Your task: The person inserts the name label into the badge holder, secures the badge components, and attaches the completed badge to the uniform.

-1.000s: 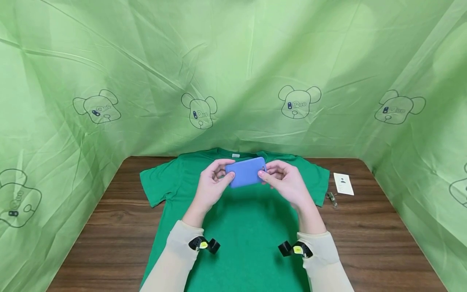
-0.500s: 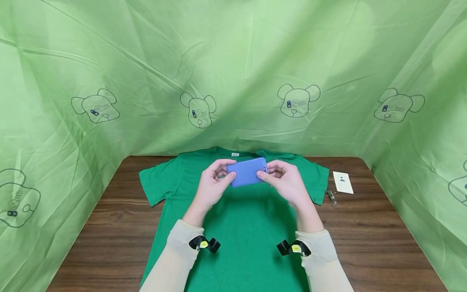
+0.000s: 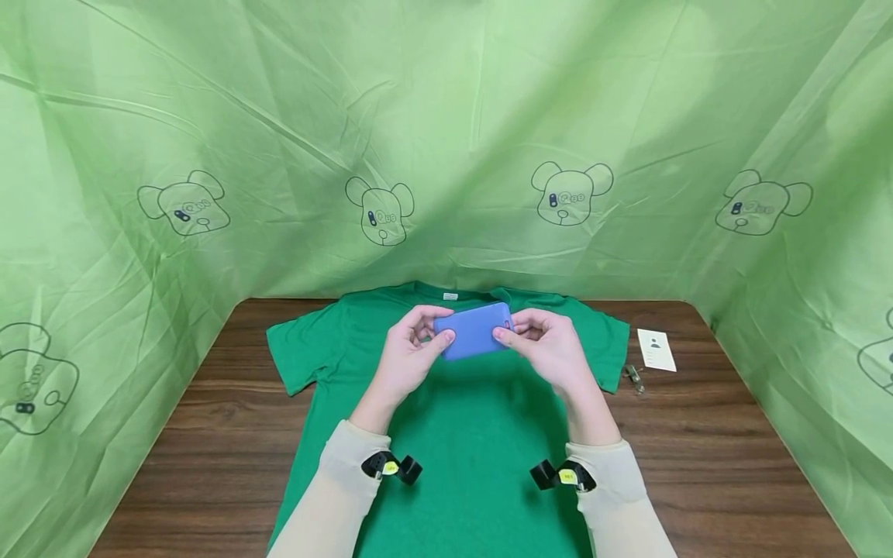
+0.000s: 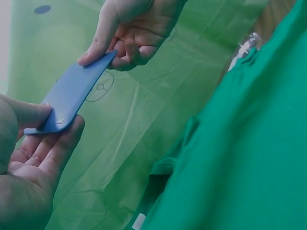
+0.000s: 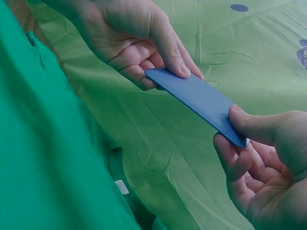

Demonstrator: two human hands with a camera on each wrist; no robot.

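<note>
Between both hands is a blue phone case (image 3: 476, 332), held up above the shirt with a slight tilt and its camera cutout at the right end. My left hand (image 3: 412, 349) pinches the left end, thumb on the near face and fingers behind. At the other end my right hand (image 3: 547, 345) grips it the same way. The left wrist view has the case (image 4: 72, 93) slanting between the two thumbs; in the right wrist view the case (image 5: 196, 100) looks thin from the side. Beneath lies a green T-shirt (image 3: 467, 449), spread with its collar at the far side.
On the dark wooden table (image 3: 725, 449), right of the shirt, lie a white card (image 3: 656, 350) with a figure icon and a small metal clip (image 3: 634, 378). Green fabric (image 3: 460, 101) with bear-head drawings hangs behind and at both sides.
The phone case has shifted very slightly to the right and tilts a little in the hands. Both hands keep their pinch on its ends; nothing else has moved.
</note>
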